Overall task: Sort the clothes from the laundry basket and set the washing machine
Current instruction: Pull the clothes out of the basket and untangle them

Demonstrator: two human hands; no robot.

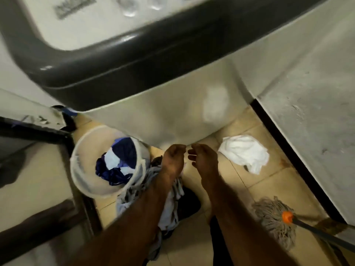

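Hands poised over a tiled laundry-room floor: my left hand (173, 160) and right hand (203, 160) hang side by side, fingers loosely curled and parted, each grip empty. Just left of them stands the round, translucent white mesh laundry basket (80, 169), with crumpled navy-and-pale-blue clothes (117, 160) lying in its bottom. Beneath my left forearm sprawls a heap of grey and pale-blue garments (172, 204) on the beige floor tiles (240, 198); a crumpled white cloth (245, 153) lies apart on the right, near the wall. Ahead, the white top-loading washing machine with its dark grey rim (134, 60) looms above, its control buttons blurred.

Sorting looks to me partly done, whites right, mixed greys left. To do this step well, I judge that I should reach into the basket with one hand, lift a single garment clear rather than a tangle, and drop it on the matching pile, keeping colours well away from the white cloth and from the grey string mop with an orange collar (274, 217) at the lower right.
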